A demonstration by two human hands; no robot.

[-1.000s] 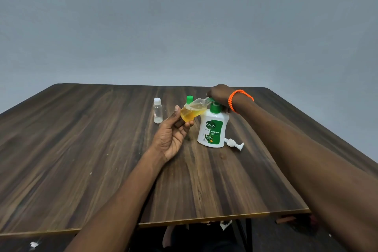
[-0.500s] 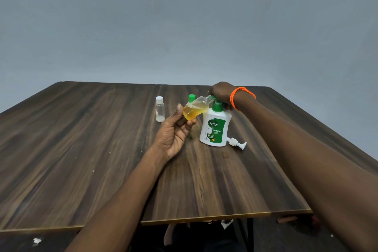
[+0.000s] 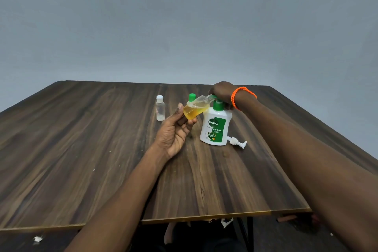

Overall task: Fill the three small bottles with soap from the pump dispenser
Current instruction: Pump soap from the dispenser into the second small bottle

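My left hand [image 3: 173, 133] holds a small clear bottle [image 3: 195, 109], tilted and partly full of yellow soap. Its mouth meets the nozzle of the green pump head [image 3: 217, 105] on the white Dettol dispenser [image 3: 215, 129]. My right hand [image 3: 222, 92], with an orange bracelet at the wrist, is curled over the top of that pump head. A second small clear bottle [image 3: 160, 109] with a white cap stands upright to the left. Behind the held bottle I see only the green cap of a third bottle [image 3: 191, 97].
All of this stands on a dark wooden table [image 3: 81, 149] in front of a plain grey wall. A loose white pump head [image 3: 237, 142] lies on the table just right of the dispenser. The table's front edge runs near the bottom of the view.
Both hands keep the same hold on the bottle and the pump. Only the view has shifted slightly.
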